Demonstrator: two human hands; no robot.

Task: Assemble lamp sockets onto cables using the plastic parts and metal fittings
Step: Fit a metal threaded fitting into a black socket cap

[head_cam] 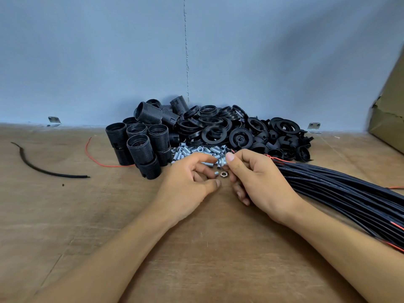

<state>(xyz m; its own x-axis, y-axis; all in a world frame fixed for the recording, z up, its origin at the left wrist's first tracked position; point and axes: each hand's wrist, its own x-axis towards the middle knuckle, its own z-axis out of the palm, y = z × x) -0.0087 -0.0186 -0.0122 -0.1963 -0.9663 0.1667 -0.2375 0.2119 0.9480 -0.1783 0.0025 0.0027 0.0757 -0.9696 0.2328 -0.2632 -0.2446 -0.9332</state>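
Metal fittings [196, 150] lie just beyond the curled left hand [188, 182]; its grip is unclear. Right hand [255, 178] pinches a cable end [231, 150] beside them.

Black sockets [140, 145], silver fittings [196, 150]

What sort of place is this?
Likely a workshop assembly bench: heaps of black plastic socket parts, loose metal fittings and a bundle of black cables on a wooden table.
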